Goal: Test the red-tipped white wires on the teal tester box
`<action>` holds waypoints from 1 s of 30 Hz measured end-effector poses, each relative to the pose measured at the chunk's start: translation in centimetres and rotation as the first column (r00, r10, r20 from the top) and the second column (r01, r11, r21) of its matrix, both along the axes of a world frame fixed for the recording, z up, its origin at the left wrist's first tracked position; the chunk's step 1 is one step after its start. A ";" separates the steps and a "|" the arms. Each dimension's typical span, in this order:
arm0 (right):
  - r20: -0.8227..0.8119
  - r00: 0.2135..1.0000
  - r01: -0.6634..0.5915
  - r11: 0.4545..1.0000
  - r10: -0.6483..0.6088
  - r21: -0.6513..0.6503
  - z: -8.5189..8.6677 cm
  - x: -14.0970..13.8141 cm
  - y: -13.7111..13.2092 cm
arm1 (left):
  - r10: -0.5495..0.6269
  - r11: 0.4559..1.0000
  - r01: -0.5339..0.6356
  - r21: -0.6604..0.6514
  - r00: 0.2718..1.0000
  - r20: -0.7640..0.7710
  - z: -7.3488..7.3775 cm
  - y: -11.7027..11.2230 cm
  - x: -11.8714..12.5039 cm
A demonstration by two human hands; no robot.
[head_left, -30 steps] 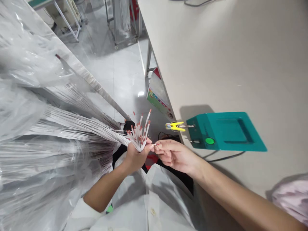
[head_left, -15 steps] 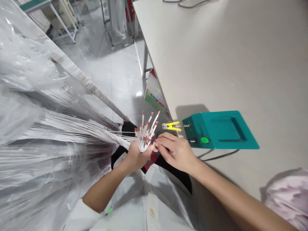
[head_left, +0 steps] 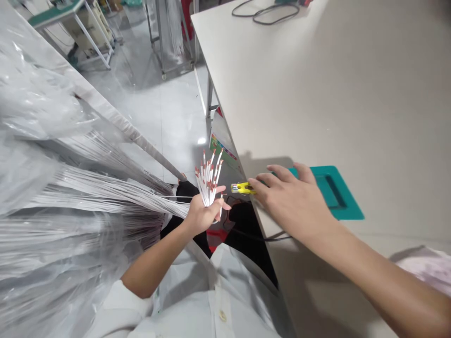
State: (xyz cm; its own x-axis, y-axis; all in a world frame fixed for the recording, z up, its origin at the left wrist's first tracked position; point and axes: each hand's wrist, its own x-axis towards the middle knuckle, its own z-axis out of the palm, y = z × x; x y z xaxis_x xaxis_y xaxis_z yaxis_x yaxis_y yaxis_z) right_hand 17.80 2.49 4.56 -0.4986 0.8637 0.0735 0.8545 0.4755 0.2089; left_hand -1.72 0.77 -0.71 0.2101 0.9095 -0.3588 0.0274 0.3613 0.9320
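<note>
My left hand is closed round a bundle of white wires whose stripped ends fan upward with copper-red tips. One wire stands a little apart by its fingertips. Over the table's near edge, my right hand is spread open, palm down, above a teal device. The hand hides much of that device, including its green button. A yellow clip juts out past the table edge, close by the right fingertips. Whether those fingers touch the clip or the device, I cannot tell.
Long bundles of white wires in clear plastic hang on a rack at the left. A white table spans the right side, with a black cable at its far end and pale pink cloth near its front.
My right hand has left the wire ends, moved right and opened over the teal device. My left hand keeps the bundle in nearly the same place. The view has shifted slightly.
</note>
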 end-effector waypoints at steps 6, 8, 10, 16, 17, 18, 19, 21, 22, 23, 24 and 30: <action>-0.028 0.997 -0.070 0.996 0.069 -0.050 0.5 -0.4 1.5 | 0.021 0.999 -0.025 0.034 0.991 0.131 0.3 1.1 0.7; -0.034 0.997 -0.069 0.997 0.068 -0.038 0.3 -0.3 1.7 | 0.017 0.999 -0.022 0.038 0.992 0.125 0.3 1.2 1.0; -0.061 0.996 -0.060 0.998 0.058 -0.036 0.0 -0.2 1.8 | 0.012 0.999 -0.015 0.028 0.996 0.090 0.3 1.2 1.4; -0.095 0.995 -0.046 0.997 0.040 -0.061 -0.1 0.0 1.6 | -0.005 1.000 0.004 0.017 1.000 0.019 -0.1 1.4 1.7; -0.097 0.995 -0.046 0.996 0.039 -0.071 -0.1 0.0 1.6 | -0.011 1.000 0.011 0.023 1.000 0.016 -0.3 1.4 1.7; -0.097 0.994 -0.051 0.996 0.044 -0.077 -0.1 0.0 1.6 | -0.020 0.999 0.020 0.029 1.000 0.014 -0.4 1.5 1.7; -0.094 0.994 -0.057 0.995 0.050 -0.080 0.0 0.1 1.6 | -0.032 0.999 0.031 0.035 0.999 0.012 -0.5 1.6 1.7; -0.086 0.994 -0.067 0.995 0.061 -0.074 -0.1 0.1 1.7 | -0.046 0.998 0.045 0.043 0.999 0.008 -0.6 1.6 1.7; -0.083 0.995 -0.066 0.996 0.061 -0.067 -0.1 0.2 1.7 | -0.043 0.998 0.043 0.042 0.999 0.006 -0.7 1.6 1.8; -0.080 0.995 -0.061 0.996 0.056 -0.062 -0.2 0.3 1.6 | -0.035 0.999 0.035 0.041 0.999 0.003 -0.7 1.6 1.9; -0.083 0.995 -0.055 0.997 0.050 -0.059 -0.3 0.3 1.6 | -0.019 0.999 0.019 0.039 1.000 0.000 -0.7 1.5 1.9; -0.107 0.993 -0.050 0.995 0.040 -0.086 -1.0 0.6 1.5 | 0.058 0.998 -0.058 -0.002 0.998 -0.035 -0.2 1.1 2.1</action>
State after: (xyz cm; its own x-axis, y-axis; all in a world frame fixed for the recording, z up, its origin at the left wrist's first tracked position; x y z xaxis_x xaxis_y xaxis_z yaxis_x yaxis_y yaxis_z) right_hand 18.37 4.01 3.58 -0.5306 0.8460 0.0520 0.8469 0.5265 0.0753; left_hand 0.35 1.92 -0.94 0.1444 0.9187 -0.3677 0.0391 0.3660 0.9298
